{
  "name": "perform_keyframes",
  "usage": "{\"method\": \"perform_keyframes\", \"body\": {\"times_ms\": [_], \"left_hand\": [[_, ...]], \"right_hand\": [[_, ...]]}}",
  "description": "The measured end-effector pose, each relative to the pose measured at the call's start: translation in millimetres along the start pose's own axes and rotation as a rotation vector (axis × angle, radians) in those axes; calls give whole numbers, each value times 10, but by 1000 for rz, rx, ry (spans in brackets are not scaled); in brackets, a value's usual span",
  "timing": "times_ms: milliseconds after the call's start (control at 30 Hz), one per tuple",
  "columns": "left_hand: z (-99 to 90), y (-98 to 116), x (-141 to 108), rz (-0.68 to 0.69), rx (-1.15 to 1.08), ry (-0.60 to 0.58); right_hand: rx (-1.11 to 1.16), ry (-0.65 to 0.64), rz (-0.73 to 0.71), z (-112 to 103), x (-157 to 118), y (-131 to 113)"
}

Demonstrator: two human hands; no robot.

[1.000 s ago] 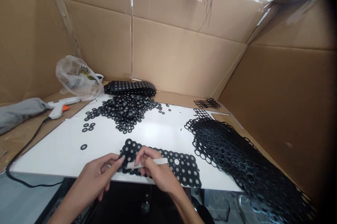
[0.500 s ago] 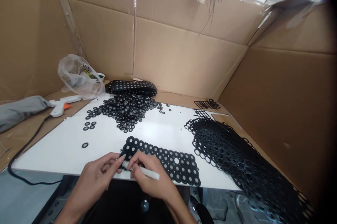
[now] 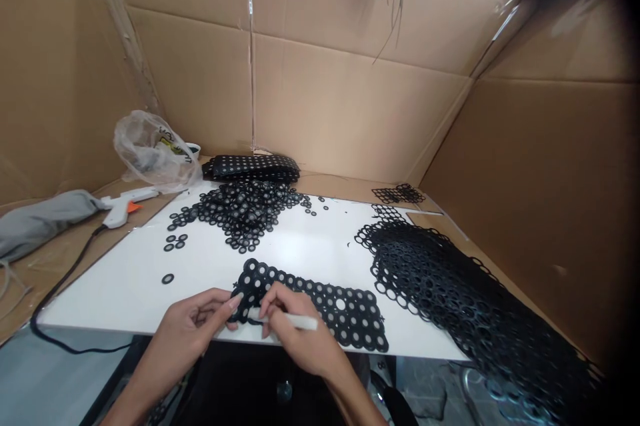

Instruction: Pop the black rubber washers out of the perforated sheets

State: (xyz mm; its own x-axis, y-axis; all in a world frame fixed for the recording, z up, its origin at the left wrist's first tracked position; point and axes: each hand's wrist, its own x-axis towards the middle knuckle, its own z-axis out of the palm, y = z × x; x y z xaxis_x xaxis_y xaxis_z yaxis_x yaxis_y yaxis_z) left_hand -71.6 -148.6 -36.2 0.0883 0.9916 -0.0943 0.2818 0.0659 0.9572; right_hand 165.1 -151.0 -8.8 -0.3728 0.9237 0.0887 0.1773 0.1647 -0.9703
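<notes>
A black perforated sheet of joined rings [image 3: 357, 313], most with pale grey discs in them, lies along the front of the white board. One round spot toward its right part is brighter white. My left hand [image 3: 193, 323] pinches the sheet's left front corner between thumb and fingers. In my right hand [image 3: 314, 348] is a white pen-like tool [image 3: 303, 323], held as one holds a pen. Its tip points left onto the sheet, close to my left fingertips. The exact contact is too small to make out.
Loose black rings [image 3: 235, 209] form a pile behind the sheet. At right, black ring netting [image 3: 450, 279] hangs over the board's edge. A glue gun [image 3: 120, 208], grey cloth [image 3: 50, 216] and plastic bag [image 3: 155, 153] are at left. Cardboard walls [image 3: 340, 106] enclose the white board [image 3: 120, 286].
My right hand and the white tool have shifted slightly right, and the tip sits farther from my left thumb. The left hand keeps its pinch. The whole view has shifted a little.
</notes>
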Motion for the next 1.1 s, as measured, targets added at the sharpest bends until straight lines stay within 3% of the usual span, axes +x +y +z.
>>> {"method": "perform_keyframes", "body": {"times_ms": [67, 200, 267, 433, 567, 633, 800, 967, 1100], "left_hand": [[-15, 1, 5, -2, 1, 2], [-27, -27, 31, -27, 26, -4], [-27, -41, 40, -29, 26, -12], [-40, -26, 24, -28, 25, -13], [-66, 57, -19, 9, -44, -53], [-78, 106, -34, 23, -49, -34], [-108, 180, -25, -1, -53, 33], [-123, 223, -23, -58, -70, 73], [-98, 243, -57, -34, -103, 66]], "right_hand": [[-13, -20, -8, 2, -4, -15], [236, 175, 33, -72, -48, 24], [240, 210, 37, -120, -75, 51], [146, 161, 60, -141, -92, 45], [-14, 0, 47, -127, -74, -21], [36, -46, 59, -151, -73, -33], [313, 95, 85, -288, -125, 43], [238, 93, 70, -333, -187, 73], [0, -18, 46, -293, -195, -8]]}}
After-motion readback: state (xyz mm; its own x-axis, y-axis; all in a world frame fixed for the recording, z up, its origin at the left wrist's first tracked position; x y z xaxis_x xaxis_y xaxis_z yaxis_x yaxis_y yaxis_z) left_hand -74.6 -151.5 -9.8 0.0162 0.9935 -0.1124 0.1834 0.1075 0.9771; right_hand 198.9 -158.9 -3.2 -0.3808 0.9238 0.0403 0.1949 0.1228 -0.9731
